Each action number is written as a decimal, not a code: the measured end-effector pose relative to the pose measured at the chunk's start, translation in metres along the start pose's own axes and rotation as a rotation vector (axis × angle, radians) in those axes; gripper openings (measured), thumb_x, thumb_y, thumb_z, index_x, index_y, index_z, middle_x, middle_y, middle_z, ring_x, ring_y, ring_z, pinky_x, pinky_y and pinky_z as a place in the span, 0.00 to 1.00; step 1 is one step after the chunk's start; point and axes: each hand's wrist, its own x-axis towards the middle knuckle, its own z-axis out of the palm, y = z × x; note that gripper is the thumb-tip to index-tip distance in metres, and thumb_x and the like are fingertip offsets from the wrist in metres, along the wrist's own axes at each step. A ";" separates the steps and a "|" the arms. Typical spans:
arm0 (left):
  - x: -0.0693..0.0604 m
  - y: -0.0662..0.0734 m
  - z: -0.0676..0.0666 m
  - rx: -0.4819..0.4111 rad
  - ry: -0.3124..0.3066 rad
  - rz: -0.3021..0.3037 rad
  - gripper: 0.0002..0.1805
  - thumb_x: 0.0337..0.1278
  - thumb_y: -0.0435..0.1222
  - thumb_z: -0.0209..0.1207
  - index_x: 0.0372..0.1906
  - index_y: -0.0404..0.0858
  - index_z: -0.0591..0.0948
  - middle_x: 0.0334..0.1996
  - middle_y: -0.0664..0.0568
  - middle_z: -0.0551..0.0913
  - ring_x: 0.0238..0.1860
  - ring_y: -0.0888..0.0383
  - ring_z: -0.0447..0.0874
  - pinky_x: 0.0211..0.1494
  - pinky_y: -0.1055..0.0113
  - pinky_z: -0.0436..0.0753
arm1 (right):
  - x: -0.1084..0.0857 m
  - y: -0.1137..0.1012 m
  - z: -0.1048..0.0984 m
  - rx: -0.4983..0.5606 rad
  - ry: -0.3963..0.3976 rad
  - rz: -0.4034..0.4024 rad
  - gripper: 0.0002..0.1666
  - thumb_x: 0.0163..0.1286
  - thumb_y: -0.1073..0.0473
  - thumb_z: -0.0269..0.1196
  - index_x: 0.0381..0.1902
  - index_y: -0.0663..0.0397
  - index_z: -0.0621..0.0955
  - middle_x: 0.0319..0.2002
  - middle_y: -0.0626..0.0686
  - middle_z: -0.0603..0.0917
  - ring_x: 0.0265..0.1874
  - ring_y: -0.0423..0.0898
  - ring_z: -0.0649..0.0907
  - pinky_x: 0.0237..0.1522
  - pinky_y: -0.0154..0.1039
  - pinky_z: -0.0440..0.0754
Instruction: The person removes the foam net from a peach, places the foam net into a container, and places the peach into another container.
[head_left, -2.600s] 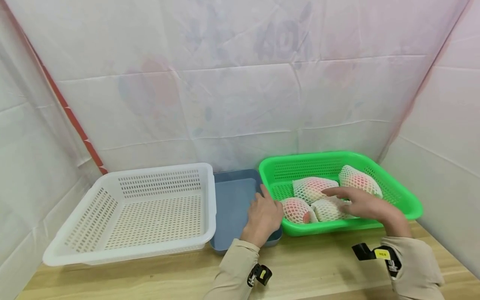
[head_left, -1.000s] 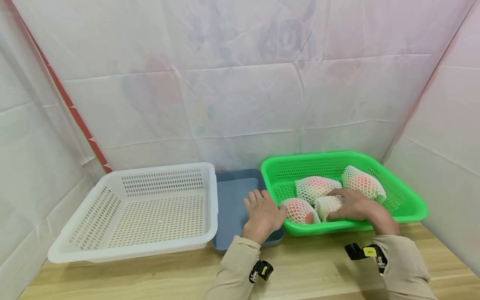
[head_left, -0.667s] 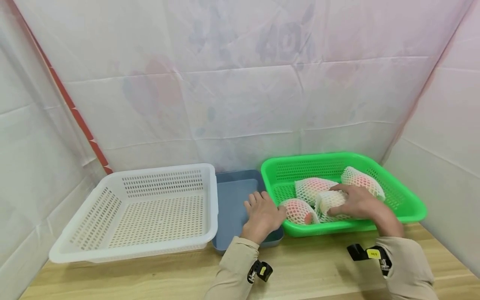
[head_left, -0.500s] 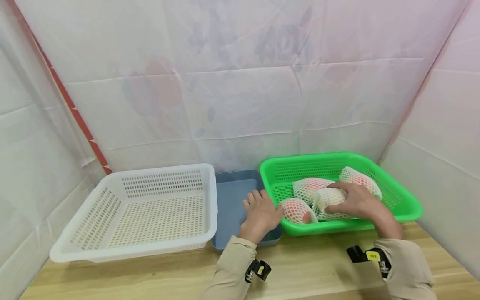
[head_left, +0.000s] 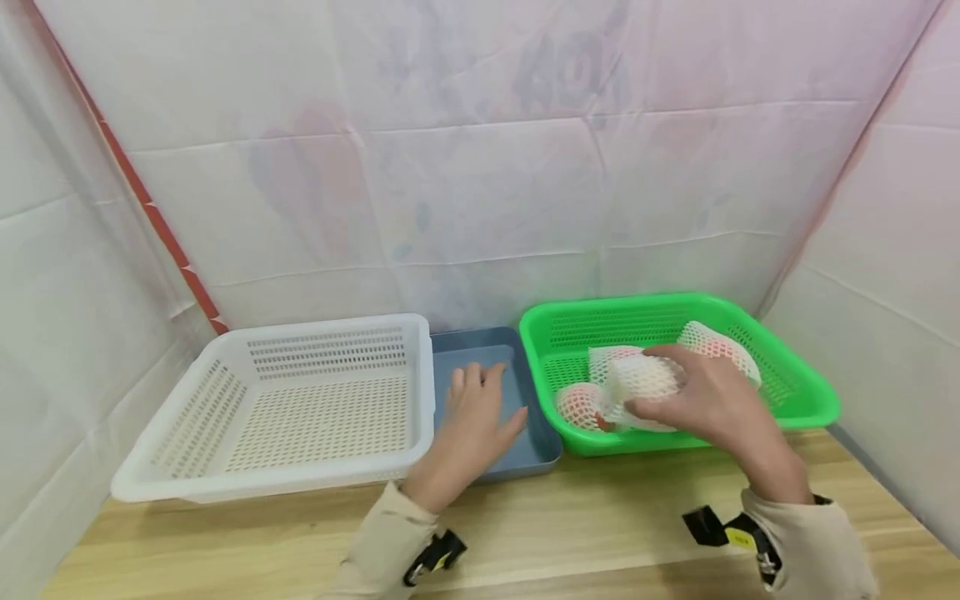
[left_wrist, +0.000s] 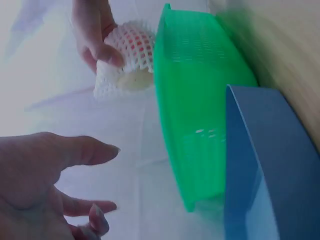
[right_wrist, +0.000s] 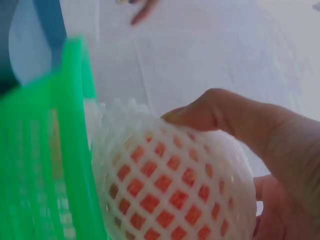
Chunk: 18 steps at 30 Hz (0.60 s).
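My right hand (head_left: pixel 712 400) grips a round fruit in a white foam net (head_left: pixel 645 379), raised above the near side of the green basket (head_left: pixel 806 408). Red skin shows through the mesh of this fruit (right_wrist: pixel 170 195) in the right wrist view, with the thumb across its top. A pale patch shows on the netted fruit (left_wrist: pixel 132 55) in the left wrist view. Other netted fruits, one at the front left (head_left: pixel 579 406) and one at the right (head_left: pixel 722 348), lie in the basket; another is partly hidden. My left hand (head_left: pixel 465 425), fingers loosely spread, hovers over the blue-grey tray (head_left: pixel 525 450) holding nothing.
A white perforated basket (head_left: pixel 270 487) stands left of the tray, its inside bare. The tray sits between the two baskets on the wooden table (head_left: pixel 570 533). White sheeting (head_left: pixel 480 192) hangs behind and at both sides.
My right hand closed round the front netted fruit and lifted it up and slightly left. My left hand moved from the green basket's left rim leftward over the tray.
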 end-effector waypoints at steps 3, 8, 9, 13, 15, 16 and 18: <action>-0.017 -0.007 -0.014 0.004 0.046 0.095 0.32 0.56 0.43 0.66 0.62 0.31 0.71 0.40 0.46 0.70 0.38 0.53 0.61 0.38 0.64 0.68 | -0.007 -0.024 0.005 0.007 0.055 -0.059 0.45 0.47 0.35 0.73 0.59 0.54 0.77 0.38 0.59 0.85 0.29 0.50 0.80 0.26 0.43 0.75; -0.041 -0.017 -0.031 -0.009 0.064 0.177 0.34 0.52 0.43 0.69 0.62 0.33 0.71 0.38 0.51 0.70 0.37 0.56 0.62 0.35 0.67 0.68 | -0.017 -0.061 0.020 0.026 0.115 -0.173 0.41 0.47 0.37 0.73 0.56 0.50 0.80 0.36 0.53 0.86 0.26 0.43 0.79 0.23 0.38 0.74; -0.046 -0.020 -0.033 -0.012 0.055 0.182 0.35 0.52 0.43 0.69 0.63 0.34 0.71 0.39 0.52 0.71 0.37 0.57 0.63 0.35 0.67 0.69 | -0.020 -0.068 0.024 0.030 0.119 -0.189 0.40 0.47 0.37 0.73 0.55 0.49 0.80 0.35 0.51 0.86 0.26 0.42 0.79 0.22 0.37 0.74; -0.062 -0.030 -0.042 0.003 0.011 0.194 0.38 0.51 0.45 0.70 0.65 0.33 0.69 0.44 0.49 0.74 0.42 0.55 0.68 0.40 0.63 0.74 | -0.029 -0.091 0.037 0.046 0.093 -0.223 0.38 0.45 0.35 0.71 0.53 0.45 0.80 0.33 0.46 0.84 0.24 0.37 0.76 0.19 0.33 0.71; -0.070 -0.035 -0.045 0.016 -0.004 0.195 0.40 0.49 0.43 0.71 0.65 0.33 0.68 0.48 0.47 0.74 0.45 0.53 0.69 0.43 0.60 0.76 | -0.034 -0.099 0.045 0.044 0.084 -0.244 0.37 0.44 0.34 0.71 0.52 0.43 0.80 0.31 0.44 0.83 0.23 0.35 0.75 0.19 0.33 0.71; -0.073 -0.037 -0.045 0.024 -0.003 0.195 0.40 0.47 0.43 0.72 0.65 0.34 0.68 0.49 0.46 0.74 0.47 0.52 0.70 0.44 0.59 0.77 | -0.035 -0.102 0.049 0.032 0.085 -0.257 0.37 0.44 0.33 0.71 0.51 0.43 0.81 0.31 0.43 0.83 0.22 0.34 0.75 0.23 0.34 0.72; -0.077 -0.039 -0.047 0.031 0.003 0.196 0.41 0.45 0.42 0.73 0.65 0.34 0.68 0.51 0.45 0.74 0.48 0.50 0.70 0.46 0.58 0.77 | -0.038 -0.107 0.057 0.014 0.100 -0.278 0.36 0.43 0.33 0.71 0.49 0.42 0.81 0.29 0.41 0.83 0.21 0.33 0.74 0.28 0.37 0.71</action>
